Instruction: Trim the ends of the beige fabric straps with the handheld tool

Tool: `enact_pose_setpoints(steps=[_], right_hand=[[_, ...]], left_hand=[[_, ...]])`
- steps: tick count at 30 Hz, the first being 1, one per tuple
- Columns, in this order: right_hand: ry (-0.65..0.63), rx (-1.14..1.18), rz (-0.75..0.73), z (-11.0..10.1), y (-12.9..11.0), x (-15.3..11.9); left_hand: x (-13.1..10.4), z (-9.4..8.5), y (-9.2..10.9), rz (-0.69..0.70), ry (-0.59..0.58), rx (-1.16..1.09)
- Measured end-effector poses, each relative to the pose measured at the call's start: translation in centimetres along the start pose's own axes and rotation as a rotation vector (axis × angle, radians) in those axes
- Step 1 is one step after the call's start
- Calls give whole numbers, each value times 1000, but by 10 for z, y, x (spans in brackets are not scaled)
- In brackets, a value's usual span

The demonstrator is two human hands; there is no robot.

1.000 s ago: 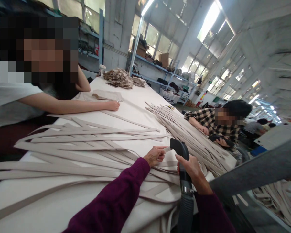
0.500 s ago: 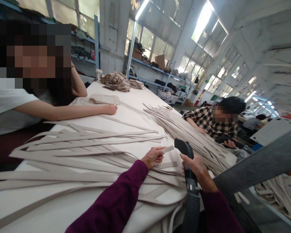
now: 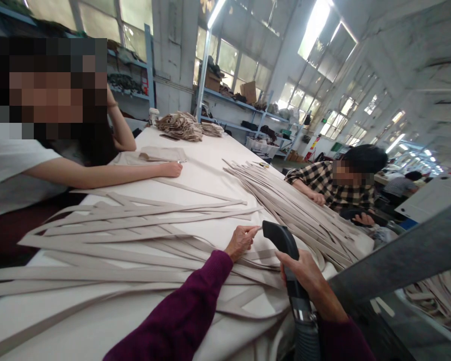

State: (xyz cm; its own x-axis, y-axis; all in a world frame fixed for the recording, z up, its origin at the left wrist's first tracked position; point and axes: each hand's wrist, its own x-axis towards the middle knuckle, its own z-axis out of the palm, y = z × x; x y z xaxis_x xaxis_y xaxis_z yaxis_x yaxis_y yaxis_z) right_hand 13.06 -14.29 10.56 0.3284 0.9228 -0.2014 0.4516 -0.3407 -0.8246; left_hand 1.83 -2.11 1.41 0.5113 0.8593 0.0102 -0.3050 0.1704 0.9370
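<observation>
Long beige fabric strips point(image 3: 135, 256) lie across the white table point(image 3: 229, 148). My left hand point(image 3: 241, 242) pinches the end of one strip, and little of that end shows past the fingertips. Right beside those fingertips is the flat mouth of a black nozzle point(image 3: 281, 235) with a ribbed hose below it. My right hand point(image 3: 302, 268) is wrapped round the nozzle's neck, thumb toward the left. More strips run under and past both hands.
At the left a person in a white top rests a forearm point(image 3: 116, 173) on the table. Across it, a person in a checked shirt point(image 3: 315, 178) handles a strip bundle point(image 3: 281, 200). A grey metal beam point(image 3: 406, 255) slants at the right. Folded fabric point(image 3: 180, 125) is stacked at the back.
The nozzle's mouth has moved left, up against my left fingertips, and the strip end that stuck out there is mostly out of sight. The view has shifted slightly.
</observation>
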Motion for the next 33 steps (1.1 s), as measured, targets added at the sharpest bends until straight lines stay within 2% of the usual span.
enact_pose_setpoints(steps=[4, 9, 18, 23, 28, 33], right_hand=[[1, -4, -18, -1, 1, 2], [10, -4, 4, -5, 11, 1], [-49, -130, -77, 8, 1, -5], [-54, -99, -49, 11, -3, 0], [-49, -54, -62, 14, -5, 4], [14, -48, -69, 10, -9, 21]], left_hand=[[6, 0, -6, -122, 23, -121], [12, -4, -8, -133, 34, -217], [5, -3, 2, -205, -77, -288], [5, -3, 4, -212, -126, -292], [5, -6, 3, -174, -238, -240], [2, -8, 4, -225, -442, -195]])
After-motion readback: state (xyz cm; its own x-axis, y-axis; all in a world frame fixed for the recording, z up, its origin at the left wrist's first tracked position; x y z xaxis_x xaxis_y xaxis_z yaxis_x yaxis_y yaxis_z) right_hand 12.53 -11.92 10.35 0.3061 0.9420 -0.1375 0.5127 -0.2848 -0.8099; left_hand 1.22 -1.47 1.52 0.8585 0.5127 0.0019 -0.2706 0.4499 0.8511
